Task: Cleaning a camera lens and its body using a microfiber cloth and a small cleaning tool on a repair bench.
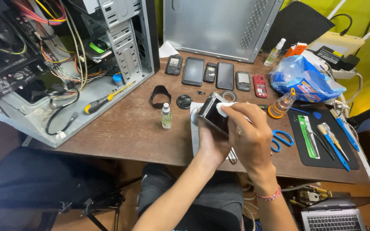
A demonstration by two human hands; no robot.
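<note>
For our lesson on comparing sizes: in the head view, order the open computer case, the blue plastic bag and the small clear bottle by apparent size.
1. Open grey computer case
2. Blue plastic bag
3. Small clear bottle

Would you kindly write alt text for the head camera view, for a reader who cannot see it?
A person's left hand holds a small silver camera with a dark screen over a brown wooden desk while the right hand presses a white cloth to it. A row of six phones lies behind, an open computer case left, blue-handled tools right.
</note>
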